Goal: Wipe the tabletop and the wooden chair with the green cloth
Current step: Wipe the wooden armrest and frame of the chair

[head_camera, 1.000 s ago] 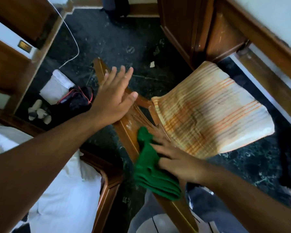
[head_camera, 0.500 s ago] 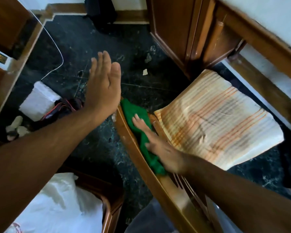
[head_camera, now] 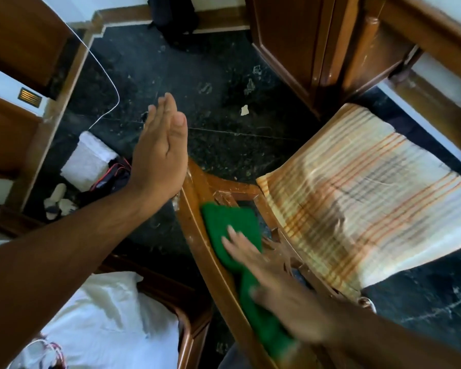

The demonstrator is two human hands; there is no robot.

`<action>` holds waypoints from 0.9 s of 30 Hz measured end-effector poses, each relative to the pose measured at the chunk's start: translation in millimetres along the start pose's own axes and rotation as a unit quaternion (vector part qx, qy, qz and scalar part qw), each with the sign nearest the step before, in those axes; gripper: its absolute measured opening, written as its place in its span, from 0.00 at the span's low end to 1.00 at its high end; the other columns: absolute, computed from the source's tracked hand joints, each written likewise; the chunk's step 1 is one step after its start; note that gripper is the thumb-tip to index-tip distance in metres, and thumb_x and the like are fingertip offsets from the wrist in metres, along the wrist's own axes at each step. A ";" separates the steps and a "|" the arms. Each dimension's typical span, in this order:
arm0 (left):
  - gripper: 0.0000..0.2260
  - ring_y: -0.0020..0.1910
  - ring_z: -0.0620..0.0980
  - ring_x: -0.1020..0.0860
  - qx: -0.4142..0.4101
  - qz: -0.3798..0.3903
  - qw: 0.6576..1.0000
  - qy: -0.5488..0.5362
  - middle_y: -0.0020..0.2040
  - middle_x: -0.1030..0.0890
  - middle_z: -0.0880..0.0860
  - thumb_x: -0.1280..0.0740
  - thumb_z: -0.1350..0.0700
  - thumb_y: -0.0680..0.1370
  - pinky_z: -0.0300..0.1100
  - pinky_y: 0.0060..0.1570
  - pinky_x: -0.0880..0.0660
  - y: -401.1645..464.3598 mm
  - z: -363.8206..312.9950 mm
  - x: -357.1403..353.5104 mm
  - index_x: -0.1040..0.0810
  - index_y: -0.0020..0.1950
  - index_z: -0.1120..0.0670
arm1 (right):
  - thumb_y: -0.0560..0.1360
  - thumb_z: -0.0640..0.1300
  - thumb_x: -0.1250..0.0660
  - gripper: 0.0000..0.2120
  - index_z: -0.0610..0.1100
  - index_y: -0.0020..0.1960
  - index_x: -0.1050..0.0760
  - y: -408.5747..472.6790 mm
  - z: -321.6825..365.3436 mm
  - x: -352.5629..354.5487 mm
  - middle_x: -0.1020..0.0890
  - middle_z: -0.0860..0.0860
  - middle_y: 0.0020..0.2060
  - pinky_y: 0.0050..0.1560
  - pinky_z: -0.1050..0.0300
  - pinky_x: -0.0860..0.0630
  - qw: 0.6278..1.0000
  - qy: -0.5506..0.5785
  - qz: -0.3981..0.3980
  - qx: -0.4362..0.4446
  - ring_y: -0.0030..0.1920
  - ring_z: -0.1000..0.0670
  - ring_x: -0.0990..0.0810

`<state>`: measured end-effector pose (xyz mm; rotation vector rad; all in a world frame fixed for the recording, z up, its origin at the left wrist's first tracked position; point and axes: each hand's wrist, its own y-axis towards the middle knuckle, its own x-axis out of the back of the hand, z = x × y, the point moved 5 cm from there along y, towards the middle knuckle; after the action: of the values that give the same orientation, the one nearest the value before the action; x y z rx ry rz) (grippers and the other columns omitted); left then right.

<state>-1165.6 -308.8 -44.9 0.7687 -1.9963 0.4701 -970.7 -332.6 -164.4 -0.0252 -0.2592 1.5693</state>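
Since half a second ago my right hand point(head_camera: 272, 270), flat on the green cloth point(head_camera: 232, 235), slid back toward 6 o'clock along the wooden chair point(head_camera: 197, 209) backrest; left hand point(head_camera: 157, 153) open, empty. Gotta keep pressure even.

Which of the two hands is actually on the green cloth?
The right hand: it lies flat on the green cloth, pressing it to the wooden chair back. The left hand is open and bare, at the chair's top corner.
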 end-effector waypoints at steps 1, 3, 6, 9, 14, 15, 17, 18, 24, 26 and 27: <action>0.30 0.81 0.48 0.53 0.002 0.001 1.000 0.005 0.83 0.47 0.50 0.58 0.39 0.82 0.40 0.75 0.54 -0.4 -0.4 0.4 0.49 0.82 0.50 | 0.69 0.73 0.52 0.36 0.70 0.74 0.61 6.1 8.4 6.8 0.64 0.70 0.75 0.75 0.56 0.64 0.999 0.042 -0.006 0.008 0.77 0.61 0.66; 0.30 0.81 0.48 0.53 0.010 0.003 1.000 0.009 0.83 0.47 0.50 0.58 0.38 0.82 0.40 0.75 0.54 -1.1 -1.3 1.0 0.49 0.82 0.49 | 0.77 0.57 0.48 0.32 0.66 0.78 0.57 30.3 36.8 30.9 0.61 0.68 0.77 0.74 0.57 0.63 0.994 0.089 -0.061 0.012 0.77 0.62 0.65; 0.31 0.81 0.47 0.53 0.019 0.003 1.000 0.007 0.83 0.47 0.50 0.58 0.37 0.81 0.38 0.73 0.55 -1.6 -2.8 1.2 0.49 0.82 0.48 | 0.78 0.49 0.49 0.31 0.60 0.80 0.52 43.4 51.7 43.0 0.57 0.62 0.79 0.78 0.52 0.61 0.989 0.100 -0.105 0.017 0.77 0.61 0.63; 0.33 0.81 0.47 0.54 0.021 0.012 1.000 -0.003 0.82 0.47 0.49 0.59 0.35 0.79 0.38 0.73 0.55 -1.8 -2.0 1.3 0.49 0.82 0.47 | 0.80 0.57 0.46 0.29 0.65 0.78 0.53 -8.2 33.2 12.6 0.57 0.67 0.78 0.71 0.54 0.60 0.988 0.127 -0.077 0.046 0.77 0.63 0.62; 0.30 0.81 0.48 0.54 0.020 0.011 1.000 -0.009 0.83 0.47 0.49 0.58 0.36 0.81 0.42 0.75 0.54 -2.0 -3.5 0.6 0.50 0.82 0.46 | 0.73 0.75 0.54 0.36 0.66 0.78 0.54 -97.5 -23.5 -42.0 0.58 0.68 0.78 0.71 0.30 0.60 0.993 0.114 -0.001 -0.011 0.77 0.63 0.63; 0.30 0.81 0.48 0.54 0.018 0.010 1.000 -0.005 0.83 0.47 0.49 0.57 0.37 0.82 0.42 0.74 0.54 -1.9 -4.3 1.0 0.49 0.82 0.47 | 0.72 0.76 0.56 0.36 0.67 0.78 0.54 -93.3 -26.4 -42.5 0.59 0.69 0.78 0.72 0.30 0.60 0.994 0.103 0.003 -0.020 0.77 0.63 0.63; 0.28 0.81 0.49 0.53 0.010 0.005 1.000 0.006 0.82 0.46 0.49 0.57 0.39 0.82 0.40 0.73 0.54 -2.5 -6.1 2.1 0.47 0.82 0.46 | 0.76 0.72 0.54 0.33 0.65 0.78 0.54 -68.7 -16.5 -30.3 0.58 0.67 0.78 0.74 0.35 0.60 0.994 0.100 -0.031 0.005 0.78 0.61 0.61; 0.28 0.81 0.49 0.53 0.006 0.003 1.000 0.009 0.82 0.45 0.49 0.57 0.39 0.83 0.39 0.72 0.54 -3.3 -7.2 2.4 0.46 0.82 0.46 | 0.79 0.67 0.50 0.30 0.65 0.78 0.54 -50.9 -8.3 -19.3 0.57 0.67 0.78 0.74 0.38 0.59 0.994 0.100 -0.049 0.019 0.78 0.60 0.61; 0.29 0.81 0.46 0.53 0.001 0.003 1.000 -0.026 0.82 0.44 0.47 0.59 0.38 0.81 0.38 0.73 0.54 -3.2 -4.0 0.8 0.46 0.81 0.43 | 0.81 0.55 0.49 0.29 0.59 0.79 0.56 58.3 41.9 43.3 0.56 0.60 0.80 0.78 0.53 0.60 0.981 0.098 -0.132 0.100 0.79 0.59 0.61; 0.29 0.81 0.45 0.53 -0.002 0.004 1.000 -0.024 0.82 0.44 0.45 0.59 0.37 0.81 0.38 0.73 0.53 -2.1 -3.2 0.8 0.47 0.81 0.43 | 0.82 0.57 0.49 0.28 0.55 0.79 0.55 70.9 33.7 47.1 0.54 0.56 0.80 0.79 0.51 0.60 0.978 0.107 -0.141 0.107 0.79 0.56 0.60; 0.29 0.81 0.45 0.52 -0.003 0.004 1.000 -0.022 0.82 0.44 0.45 0.59 0.37 0.81 0.37 0.73 0.54 -1.5 -3.3 1.1 0.47 0.81 0.43 | 0.83 0.59 0.51 0.29 0.53 0.79 0.56 71.8 22.7 47.5 0.55 0.55 0.80 0.79 0.51 0.61 0.980 0.108 -0.136 0.095 0.79 0.55 0.61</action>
<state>-1162.9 -308.2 -42.2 0.7731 -2.0416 0.4543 -1046.3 -288.5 -148.3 -0.0108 0.0586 1.2998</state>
